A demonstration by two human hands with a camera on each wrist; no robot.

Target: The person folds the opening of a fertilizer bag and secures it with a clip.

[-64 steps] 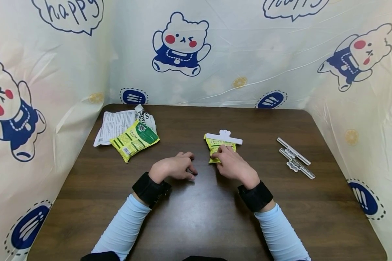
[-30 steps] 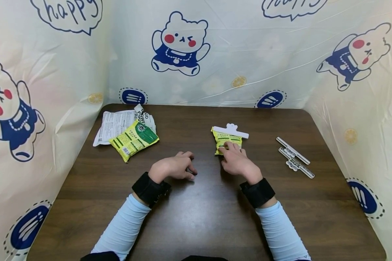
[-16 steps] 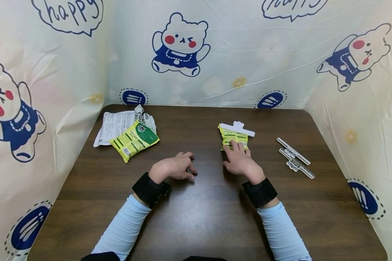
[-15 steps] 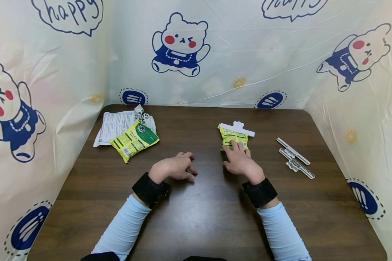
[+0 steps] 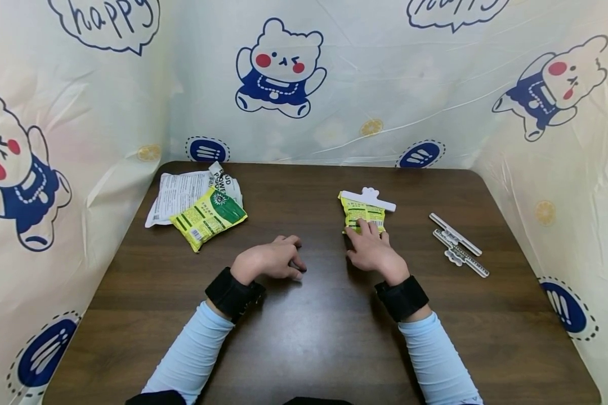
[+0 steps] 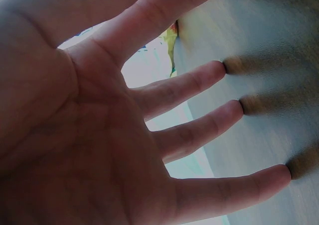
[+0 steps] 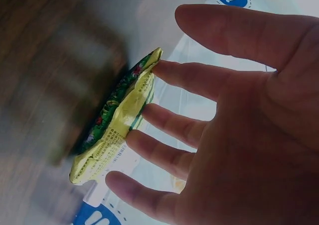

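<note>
A: Location of the packet?

B: Small yellow-green packet (image 5: 363, 212) flat on the bench (image 5: 304, 343), right of centre and toward the far side. White clip (image 5: 368, 200) across the far edge. Loose clip hardware (image 5: 455, 234) farther right.

A: State of each hand?

B: Right hand (image 5: 374, 253): fingers extended and apart, thumb clear, fingertips touching the near part of the packet; nothing clamped. Left hand (image 5: 273, 260): fingers apart, fingertips down on the bench, nothing held.

A: Correct method?

B: Judged step: positioning by fingertip push. Spread contact across the near edge. Push along the bench, not down into the contents. Avoid any knock to the clip. Raise the fingertips straight up before withdrawal, to prevent dragging.

A: Differences from two seconds earlier?

B: Packet and fitted clip shifted rightward and farther away, along with the right hand. Almost no change since half a second ago. Left hand, loose hardware and second packet (image 5: 209, 218) at far left: unchanged.
</note>
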